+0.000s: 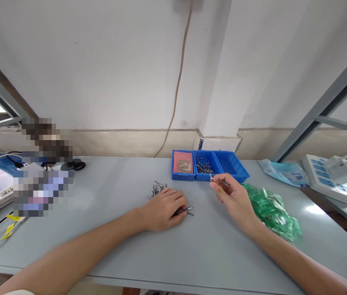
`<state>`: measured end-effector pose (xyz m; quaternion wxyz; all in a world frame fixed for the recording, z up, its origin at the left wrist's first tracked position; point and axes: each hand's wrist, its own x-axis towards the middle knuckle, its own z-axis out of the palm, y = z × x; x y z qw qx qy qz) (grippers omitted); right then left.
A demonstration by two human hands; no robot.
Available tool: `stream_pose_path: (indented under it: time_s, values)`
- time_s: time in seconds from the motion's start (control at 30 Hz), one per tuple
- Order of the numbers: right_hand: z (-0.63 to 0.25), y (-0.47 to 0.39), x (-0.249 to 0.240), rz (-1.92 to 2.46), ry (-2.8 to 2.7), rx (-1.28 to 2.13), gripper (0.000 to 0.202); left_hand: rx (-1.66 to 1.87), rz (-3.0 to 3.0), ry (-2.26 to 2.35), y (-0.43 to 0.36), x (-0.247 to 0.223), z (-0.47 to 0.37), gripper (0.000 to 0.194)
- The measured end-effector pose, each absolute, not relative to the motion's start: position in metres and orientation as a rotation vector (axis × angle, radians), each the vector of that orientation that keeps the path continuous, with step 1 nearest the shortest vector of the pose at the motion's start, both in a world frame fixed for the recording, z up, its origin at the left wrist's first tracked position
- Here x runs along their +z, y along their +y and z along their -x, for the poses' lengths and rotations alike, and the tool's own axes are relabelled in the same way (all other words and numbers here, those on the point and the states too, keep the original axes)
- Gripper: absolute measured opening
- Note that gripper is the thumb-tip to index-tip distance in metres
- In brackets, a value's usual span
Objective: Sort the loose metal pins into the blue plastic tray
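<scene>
My left hand rests on the grey table with its fingers curled over several small metal pins; their ends stick out past the fingertips. More metal pins lie in a loose pile just behind that hand. My right hand is raised off to the right, pinching a small metal pin between thumb and fingertips. It is just in front of three joined blue bins. The middle bin holds several similar pins, the left bin has a pink piece and a small clear bag, and the right bin shows nothing inside.
Green plastic bags lie beside my right forearm. Farther right are a blue-and-clear packet and a white power strip. Cables, a power strip and black round objects occupy the left side. A wall stands behind the table.
</scene>
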<state>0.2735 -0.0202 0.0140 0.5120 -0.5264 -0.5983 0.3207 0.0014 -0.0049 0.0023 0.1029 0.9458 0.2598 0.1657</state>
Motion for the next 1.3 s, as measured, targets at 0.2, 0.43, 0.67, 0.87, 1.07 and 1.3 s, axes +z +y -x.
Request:
stream_pose_path:
  time_s: [0.2,0.43,0.67,0.87,1.07,1.3]
  values:
    - [-0.2734,-0.0216,0.0145,1.267,-1.438,0.772,0.030,0.480,-2.789,0.763,-0.0045,0.0024,-0.0016,0.006]
    - [-0.2737,-0.0218,0.0152,1.264,-1.418,0.783,0.032,0.483,-2.784,0.757,-0.0052,0.0036,-0.0013,0.006]
    - [-0.2732,-0.0219,0.0156,1.272,-1.427,0.771,0.029,0.480,-2.788,0.761,-0.0057,0.0048,-0.0016,0.006]
    - [-0.2746,-0.0221,0.0150,1.231,-1.442,0.783,0.029,0.472,-2.778,0.759,-0.0057,0.0059,-0.0022,0.006]
    - [-0.2742,-0.0219,0.0146,1.290,-1.465,0.752,0.025,0.486,-2.784,0.763,-0.0050,0.0030,-0.0016,0.007]
    - [-0.2741,-0.0235,0.0166,1.283,-1.482,0.734,0.029,0.484,-2.779,0.764,-0.0055,0.0032,-0.0014,0.006]
